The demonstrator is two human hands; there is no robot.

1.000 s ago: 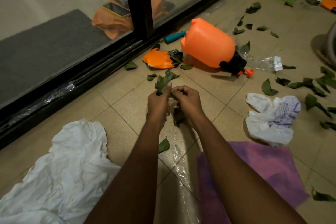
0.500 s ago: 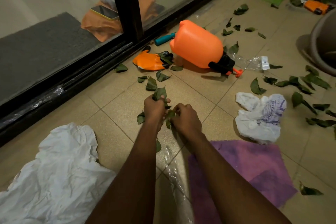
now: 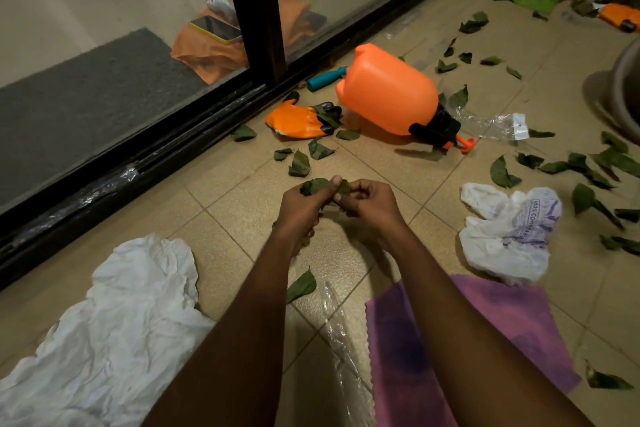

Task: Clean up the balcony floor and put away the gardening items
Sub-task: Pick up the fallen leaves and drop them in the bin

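Note:
Both hands meet over the tiled floor at the centre. My left hand (image 3: pixel 300 208) grips a bunch of green leaves (image 3: pixel 313 186). My right hand (image 3: pixel 367 202) pinches a leaf at the edge of that bunch. Loose leaves (image 3: pixel 298 163) lie just beyond the hands, one leaf (image 3: pixel 302 286) lies under my left forearm, and several more leaves (image 3: pixel 585 166) are scattered to the right. An orange sprayer jug (image 3: pixel 388 94) lies on its side, with an orange glove (image 3: pixel 294 121) and a teal-handled tool (image 3: pixel 323 80) beside it.
A white crumpled sheet (image 3: pixel 114 329) lies at the lower left, a purple cloth (image 3: pixel 485 333) at the lower right, a white plastic bag (image 3: pixel 509 232) on the right. Clear plastic wrap (image 3: pixel 498 123) sits past the jug. A black sliding-door track (image 3: pixel 145 156) runs along the left.
The hands dipped toward the floor and came back up with leaves gathered in the left hand. The leaves that lay under the hands are gone from the tiles.

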